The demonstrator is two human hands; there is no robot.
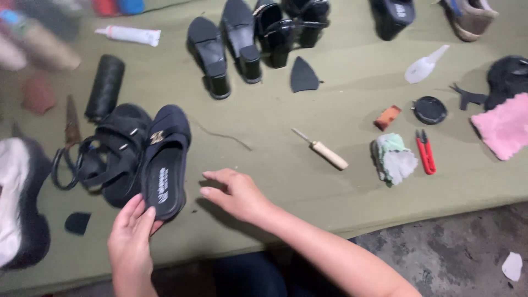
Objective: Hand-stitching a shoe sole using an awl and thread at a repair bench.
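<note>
Cloth (308, 181) of dull green covers the whole table, soft and a bit wrinkled, and everything lies on it. Biggest on it are the shoes. A dark blue slipper (165, 159) lies near the front edge, sole side down. It has a smooth footbed, a wide band over the toes and a small shiny clip on the band. A black strappy sandal (113, 151) lies touching it on its left side. Farther back stand shiny black heeled shoes (212, 55) with chunky block heels. The left hand (132, 236) has its fingers laid flat on the heel end of the slipper. The thumb is hidden, so I cannot tell if it pinches the shoe or only touches it. The right hand (234, 192) rests just beside the slipper on the cloth, loose and holding nothing, fingers pointing at the shoe. It looks like the slipper is being steadied and looked over. Work on it would need a firm hold on the heel first, and the free hand would have to reach well to the right for a tool. A fuzzy pink rag (503, 129) lies at the far right. A fat spool of black thread (104, 87) lies behind the sandal. A crumpled pale rag (395, 158) sits by the red snips (425, 151). An awl (324, 151) with a wooden handle and a thin metal spike lies near the middle. A white glue tube (129, 34) is at the back. Smallest is a flat black patch (77, 222) near the front left.
</note>
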